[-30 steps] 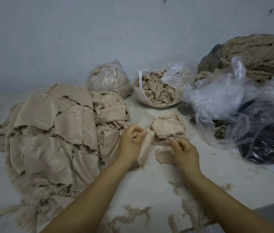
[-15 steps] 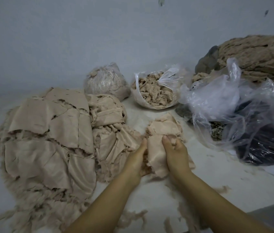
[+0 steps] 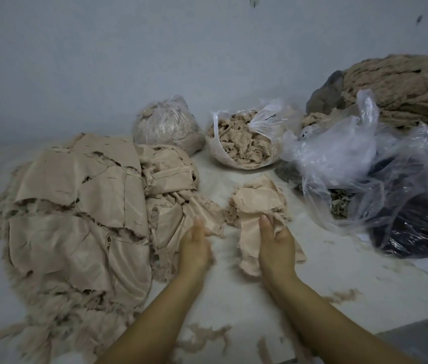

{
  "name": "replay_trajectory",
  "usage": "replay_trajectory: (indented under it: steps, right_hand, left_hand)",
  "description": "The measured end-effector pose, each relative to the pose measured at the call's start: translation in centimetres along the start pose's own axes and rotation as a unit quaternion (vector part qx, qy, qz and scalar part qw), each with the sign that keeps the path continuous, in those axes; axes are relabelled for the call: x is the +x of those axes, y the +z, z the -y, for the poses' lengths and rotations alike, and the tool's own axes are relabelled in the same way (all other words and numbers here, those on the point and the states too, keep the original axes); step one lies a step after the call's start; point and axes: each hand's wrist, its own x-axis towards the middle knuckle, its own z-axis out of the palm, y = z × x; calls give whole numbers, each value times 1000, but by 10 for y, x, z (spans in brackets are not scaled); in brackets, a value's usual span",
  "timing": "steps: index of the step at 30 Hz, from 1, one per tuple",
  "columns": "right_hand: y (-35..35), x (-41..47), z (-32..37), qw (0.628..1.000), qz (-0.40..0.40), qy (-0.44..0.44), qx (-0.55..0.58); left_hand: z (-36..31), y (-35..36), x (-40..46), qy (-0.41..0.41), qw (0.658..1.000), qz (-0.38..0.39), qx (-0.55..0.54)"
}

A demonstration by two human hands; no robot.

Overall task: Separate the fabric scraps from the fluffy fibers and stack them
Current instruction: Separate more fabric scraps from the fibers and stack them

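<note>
A large heap of beige fabric scraps (image 3: pixel 76 219) backed with fluffy fibers covers the left of the white table (image 3: pixel 234 292). A small stack of peeled scraps (image 3: pixel 257 197) lies in the middle. My right hand (image 3: pixel 276 245) grips a beige fabric scrap (image 3: pixel 248 243) just in front of that stack, thumb on top of the cloth. My left hand (image 3: pixel 194 248), slightly blurred, has its fingers straight and touches the right edge of the large heap.
At the back stand a tied bag of fibers (image 3: pixel 167 124) and an open bag of fluffy fibers (image 3: pixel 241 140). Crumpled clear plastic bags (image 3: pixel 365 164) over dark material and a big yarn-like bundle (image 3: pixel 402 88) fill the right. Loose fiber tufts (image 3: pixel 205 334) lie near the front edge.
My hands, together on one scrap half a second ago, have parted. The left hand let go and moved left to the large heap. The right hand keeps the scrap.
</note>
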Motion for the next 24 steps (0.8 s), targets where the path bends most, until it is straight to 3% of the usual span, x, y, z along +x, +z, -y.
replay_trajectory:
  steps: [2,4,6,8,11,15,20,24]
  right_hand:
    - [8,-5,-1,1000,-5,-12,-2]
    - [14,-8,1,1000,-9,-9,-1]
    - [12,-4,1,999,-40,0,5]
    - [4,4,3,997,-73,11,21]
    - [-1,7,6,997,-74,10,27]
    - [15,-10,4,999,-26,26,19]
    - [12,-28,1,995,93,37,-5]
    - [-3,-17,6,991,125,-5,-52]
  left_hand:
    - [0,14,-10,-49,996,79,9]
    - [3,23,-16,-12,993,107,52]
    - [5,18,-13,17,998,33,51]
    - [1,4,-6,-6,999,-46,-20]
    - [-4,-10,-4,-18,999,-19,-38]
    - [-2,8,-17,-65,987,146,15]
    - [-10,-2,-4,-41,995,68,-59]
    - [-16,-19,2,8,995,104,-4]
